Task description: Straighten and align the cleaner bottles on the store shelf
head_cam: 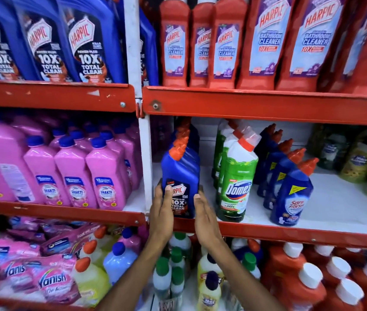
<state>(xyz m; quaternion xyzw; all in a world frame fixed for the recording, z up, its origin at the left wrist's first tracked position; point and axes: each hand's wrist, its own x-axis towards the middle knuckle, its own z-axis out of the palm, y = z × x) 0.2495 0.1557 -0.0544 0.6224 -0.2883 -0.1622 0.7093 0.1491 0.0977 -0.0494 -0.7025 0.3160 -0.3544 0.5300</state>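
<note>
A blue Harpic bottle (180,173) with an orange cap stands at the front left of the middle shelf (268,232), with more of the same lined up behind it. My left hand (161,209) presses its left side, thumb on the label. My right hand (205,212) lies flat against its right side. Right of it stands a row of green Domex bottles (237,178). Further right, a row of blue Sani Fresh bottles (291,194) runs back at a slant, caps leaning right.
Red Harpic bathroom cleaner bottles (220,43) fill the shelf above, big blue Harpic bottles (83,41) to their left. Pink Shakti bottles (106,176) sit past the white upright (145,158). Below are Vanish packs (50,279) and red bottles (308,281). Green jars (357,158) stand far right.
</note>
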